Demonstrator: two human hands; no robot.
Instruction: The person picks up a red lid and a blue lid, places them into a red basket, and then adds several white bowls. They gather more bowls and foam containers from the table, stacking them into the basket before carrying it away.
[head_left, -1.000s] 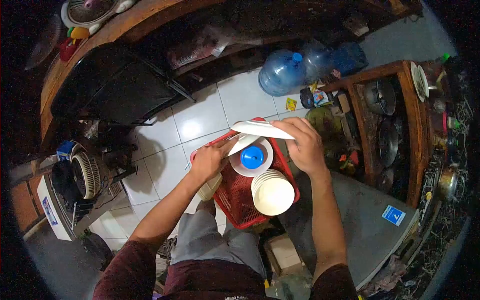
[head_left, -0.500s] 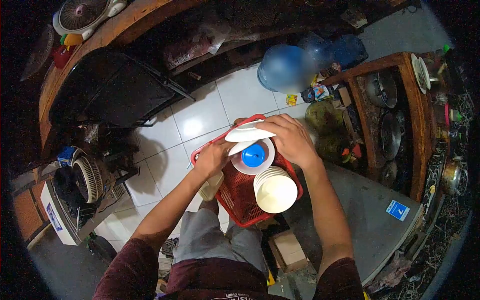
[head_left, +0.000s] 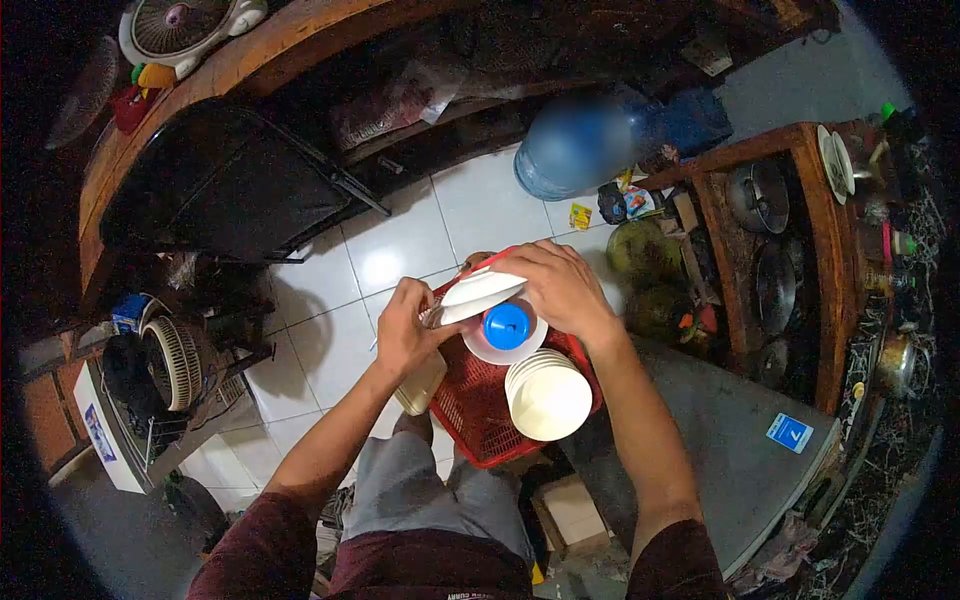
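White plates (head_left: 478, 292), stacked and tilted, are held over the far part of a red basket (head_left: 465, 405). My left hand (head_left: 408, 330) grips their left edge with thumb and fingers. On their right side, my right hand (head_left: 560, 290) is closed on the same plates. Just below them in the basket sits a white bowl (head_left: 487, 348) with a blue round item (head_left: 507, 326) inside. A stack of cream bowls (head_left: 550, 400) leans at the basket's near right. Beside its left edge is a pale container (head_left: 422, 383), partly behind my left wrist.
Right of the basket is a grey surface (head_left: 700, 430); beyond it stands a wooden shelf (head_left: 815, 250) with pans. A blue water jug (head_left: 570, 150) is on the tiled floor (head_left: 400, 220). To the left are a black folding chair (head_left: 230, 190) and a fan (head_left: 172, 362).
The plates have tilted and shifted slightly down and left. My left hand has moved a little left, its fingers lifted higher around the plate edge. The basket appears slightly lower in view.
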